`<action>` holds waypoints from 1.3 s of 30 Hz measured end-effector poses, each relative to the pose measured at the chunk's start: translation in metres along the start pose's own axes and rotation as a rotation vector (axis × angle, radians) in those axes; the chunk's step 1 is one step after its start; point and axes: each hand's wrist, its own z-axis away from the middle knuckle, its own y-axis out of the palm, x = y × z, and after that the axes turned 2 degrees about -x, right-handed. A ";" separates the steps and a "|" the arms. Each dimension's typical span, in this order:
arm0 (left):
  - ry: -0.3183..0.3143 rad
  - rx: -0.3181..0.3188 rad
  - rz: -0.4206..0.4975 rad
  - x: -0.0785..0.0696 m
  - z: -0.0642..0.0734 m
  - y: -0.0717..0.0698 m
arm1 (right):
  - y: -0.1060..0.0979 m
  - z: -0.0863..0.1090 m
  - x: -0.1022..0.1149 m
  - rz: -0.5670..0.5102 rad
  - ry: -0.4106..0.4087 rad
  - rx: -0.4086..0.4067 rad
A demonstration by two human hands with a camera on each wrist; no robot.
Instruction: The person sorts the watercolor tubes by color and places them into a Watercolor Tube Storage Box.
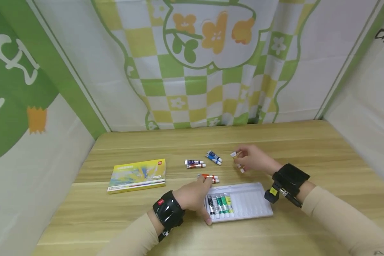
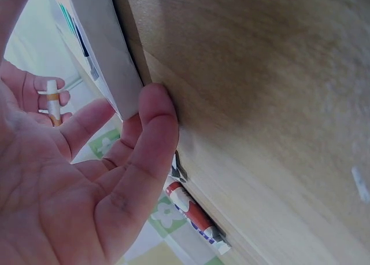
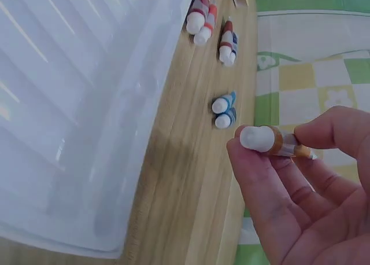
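A white plastic tray point(image 1: 249, 202) lies on the table with several paint tubes point(image 1: 222, 206) in its left half: black, white, greens and yellow. My left hand point(image 1: 193, 195) grips the tray's left end, thumb at the near side and fingers toward the far side. Above the table, right of and beyond the tray, my right hand point(image 1: 254, 159) pinches an orange-banded paint tube point(image 3: 283, 144) with a white cap between thumb and fingers. By my left fingertips lie two red-orange paint tubes point(image 1: 210, 176), partly hidden by the hand in the head view.
Farther back lie a purple and a brown-red paint tube point(image 1: 196, 166) side by side, and two blue paint tubes point(image 1: 214, 158). A yellow paint box point(image 1: 137, 175) rests on the wooden table point(image 1: 92, 209) at the left. A patterned curtain point(image 1: 195, 96) hangs behind the table.
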 end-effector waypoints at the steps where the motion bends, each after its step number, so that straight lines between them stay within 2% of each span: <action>1: 0.009 -0.003 0.004 0.000 -0.001 0.001 | -0.001 0.002 -0.001 -0.016 0.000 -0.003; 6: 0.015 -0.005 0.036 0.002 -0.004 0.003 | 0.004 0.014 -0.003 -0.122 -0.003 0.020; 9: 0.035 0.001 0.059 -0.001 -0.009 0.003 | 0.004 0.024 -0.006 -0.181 0.042 0.019; 13: 0.044 -0.005 0.073 0.001 -0.008 0.000 | 0.012 0.031 -0.007 -0.249 0.095 0.029; 21: 0.029 0.001 0.058 0.000 -0.009 0.001 | 0.023 0.049 -0.014 -0.366 0.188 0.085; 26: 0.016 0.009 0.069 0.002 -0.007 0.002 | 0.030 0.056 -0.013 -0.405 0.218 0.094; 39: 0.018 0.008 0.065 0.003 -0.007 0.002 | 0.042 0.067 -0.006 -0.424 0.184 0.164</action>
